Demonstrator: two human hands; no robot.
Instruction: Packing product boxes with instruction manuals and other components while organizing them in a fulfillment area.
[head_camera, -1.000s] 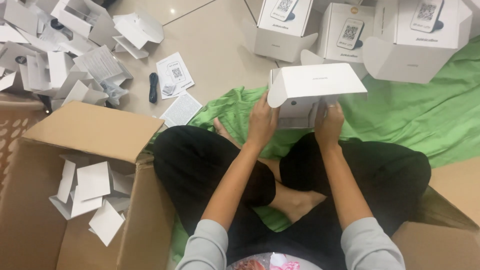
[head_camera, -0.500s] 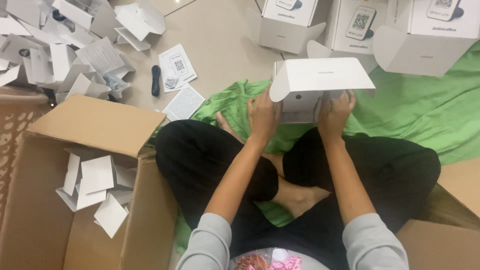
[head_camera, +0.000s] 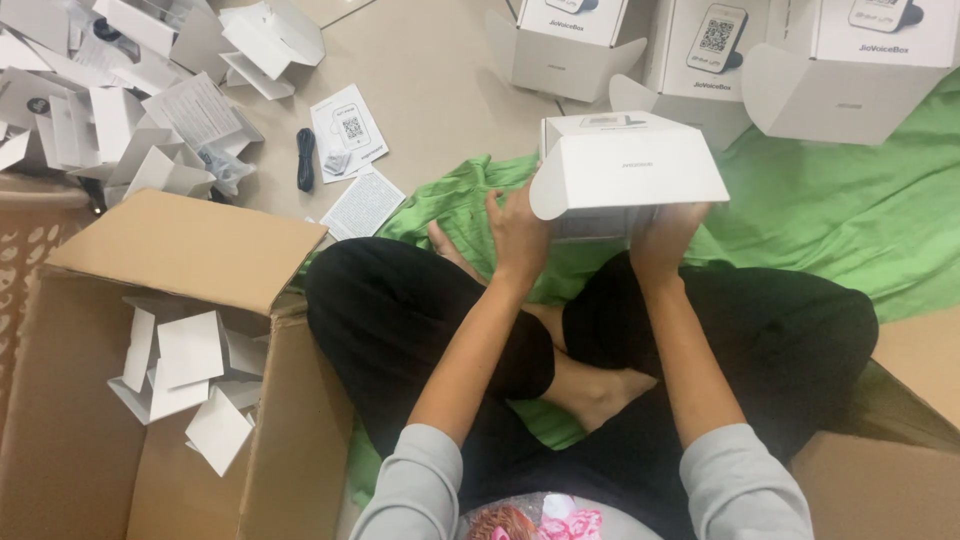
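Left hand: the left hand (head_camera: 520, 235) grips the near left side of the white carton (head_camera: 625, 170), fingers wrapped up onto its wall, thumb side toward the viewer.
Right hand: the right hand (head_camera: 665, 230) presses against the carton's underside at its near right corner; the fingers are hidden behind the flap, so their spread cannot be told.
Held thing: the white carton sits at twelve o'clock from the crossed legs, raised above the green cloth (head_camera: 830, 210), its broad flap hanging open toward the viewer.
Change: against the views of a second and half a second ago, the carton has stayed between both hands in nearly the same pose, with its flap open throughout (the apparent shift in frame looks mostly like head movement); the grip has not been released, so the handling of this carton reads as under way, not finished.
At ten o'clock: a heap of white card inserts (head_camera: 110, 110) on the floor, with printed leaflets (head_camera: 350, 130) and a coiled black cable (head_camera: 305, 158) just beside them.
At eight o'clock: an open brown cardboard box (head_camera: 60, 440) holding loose white card pieces (head_camera: 185, 370).
At one o'clock: three more white cartons (head_camera: 570, 45) standing in a row on the floor, at the cloth's far edge.
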